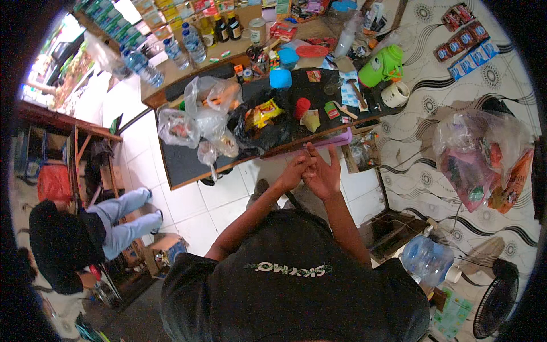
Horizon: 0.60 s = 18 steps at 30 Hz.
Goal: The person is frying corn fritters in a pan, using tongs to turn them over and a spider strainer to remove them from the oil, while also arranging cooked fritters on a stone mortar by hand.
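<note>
My left hand [297, 172] and my right hand [324, 173] touch each other in front of my chest, just off the near edge of a black-topped desk [183, 166]. The right hand's fingers are spread, and the left hand's fingers meet its palm side; no object shows in either. Beyond them on the desk lie a red cylindrical container [302, 107], a crumpled yellowish wrapper [310, 120] and a small green and red box [331, 110]. A yellow snack packet [266, 113] rests on a black plastic bag [273, 134], left of which are clear plastic bags [211, 124].
A lime-green jug [381, 66] and a white mug [395, 94] stand at the desk's right end. Water bottles [143, 68] line the counter behind. A seated person [68, 243] is at far left. A water gallon [427, 258] and a black fan [498, 305] are at lower right.
</note>
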Each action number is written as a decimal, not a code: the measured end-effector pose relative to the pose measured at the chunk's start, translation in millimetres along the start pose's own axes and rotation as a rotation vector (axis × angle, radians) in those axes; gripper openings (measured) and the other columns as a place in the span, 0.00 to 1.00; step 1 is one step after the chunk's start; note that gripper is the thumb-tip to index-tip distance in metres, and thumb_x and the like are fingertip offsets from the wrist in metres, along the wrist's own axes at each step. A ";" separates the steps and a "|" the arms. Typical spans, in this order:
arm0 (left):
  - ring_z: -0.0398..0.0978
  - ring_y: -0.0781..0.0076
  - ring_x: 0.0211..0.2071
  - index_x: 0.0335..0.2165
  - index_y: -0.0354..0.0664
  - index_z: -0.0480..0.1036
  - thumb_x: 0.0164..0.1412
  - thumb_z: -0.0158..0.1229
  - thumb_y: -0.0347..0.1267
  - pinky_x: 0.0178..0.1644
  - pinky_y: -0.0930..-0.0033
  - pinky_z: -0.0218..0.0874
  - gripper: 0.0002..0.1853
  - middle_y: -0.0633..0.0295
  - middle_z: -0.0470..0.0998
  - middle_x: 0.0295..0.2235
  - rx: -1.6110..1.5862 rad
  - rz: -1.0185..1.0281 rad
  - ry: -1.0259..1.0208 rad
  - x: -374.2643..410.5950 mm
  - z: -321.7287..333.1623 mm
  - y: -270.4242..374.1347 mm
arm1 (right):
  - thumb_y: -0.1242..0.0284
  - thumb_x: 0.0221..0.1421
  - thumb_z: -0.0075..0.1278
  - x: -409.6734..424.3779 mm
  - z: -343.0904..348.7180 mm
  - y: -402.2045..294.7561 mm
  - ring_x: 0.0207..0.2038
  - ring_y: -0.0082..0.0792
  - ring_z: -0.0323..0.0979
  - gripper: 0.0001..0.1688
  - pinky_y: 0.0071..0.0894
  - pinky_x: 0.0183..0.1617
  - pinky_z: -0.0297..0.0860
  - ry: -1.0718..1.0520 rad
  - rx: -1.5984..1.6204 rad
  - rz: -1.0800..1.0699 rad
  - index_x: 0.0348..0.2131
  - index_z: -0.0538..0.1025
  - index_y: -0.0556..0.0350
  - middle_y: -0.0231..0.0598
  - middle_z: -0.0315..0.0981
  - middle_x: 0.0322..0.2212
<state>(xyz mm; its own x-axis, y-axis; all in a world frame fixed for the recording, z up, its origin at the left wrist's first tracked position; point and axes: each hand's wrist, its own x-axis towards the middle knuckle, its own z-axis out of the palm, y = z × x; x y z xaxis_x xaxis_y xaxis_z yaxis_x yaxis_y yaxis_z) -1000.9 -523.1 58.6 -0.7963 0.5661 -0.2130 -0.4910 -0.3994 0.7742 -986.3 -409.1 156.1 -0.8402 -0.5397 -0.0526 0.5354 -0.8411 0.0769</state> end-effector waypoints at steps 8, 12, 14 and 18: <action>0.68 0.75 0.40 0.38 0.46 0.68 0.59 0.52 0.42 0.44 0.72 0.60 0.14 0.64 0.70 0.37 -0.146 0.079 0.074 38.3 -13.3 65.9 | 0.46 0.58 0.33 66.6 36.6 -18.7 0.47 0.36 0.64 0.35 0.28 0.36 0.67 -0.106 -0.106 0.030 0.49 0.66 0.56 0.47 0.68 0.39; 0.71 0.77 0.37 0.35 0.48 0.69 0.60 0.50 0.47 0.41 0.71 0.62 0.15 0.67 0.72 0.33 -0.515 0.067 0.074 50.5 -34.3 94.7 | 0.51 0.57 0.37 107.6 39.4 -31.7 0.47 0.42 0.64 0.29 0.37 0.42 0.67 0.029 -0.257 0.095 0.42 0.67 0.57 0.48 0.68 0.40; 0.72 0.82 0.32 0.32 0.49 0.70 0.61 0.48 0.47 0.36 0.75 0.65 0.15 0.72 0.73 0.28 -0.662 0.036 0.131 42.2 25.9 151.0 | 0.54 0.56 0.39 134.1 -31.8 -62.2 0.46 0.42 0.65 0.26 0.43 0.45 0.66 0.062 -1.204 -0.218 0.43 0.67 0.57 0.47 0.68 0.41; 0.71 0.87 0.26 0.34 0.49 0.69 0.61 0.49 0.45 0.25 0.84 0.63 0.13 0.74 0.72 0.26 -1.053 -0.044 -0.239 51.9 -75.6 106.3 | 0.53 0.59 0.35 141.5 -1.3 -14.0 0.49 0.45 0.64 0.26 0.42 0.53 0.61 0.068 -0.689 0.076 0.37 0.67 0.59 0.48 0.69 0.39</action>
<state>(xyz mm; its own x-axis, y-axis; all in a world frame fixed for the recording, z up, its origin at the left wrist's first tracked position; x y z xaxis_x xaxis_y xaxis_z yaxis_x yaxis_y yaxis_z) -1121.1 -590.7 84.7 -0.7372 0.6754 -0.0176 -0.6651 -0.7300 -0.1573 -1112.6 -473.8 146.3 -0.8028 -0.5806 -0.1359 0.5440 -0.6198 -0.5656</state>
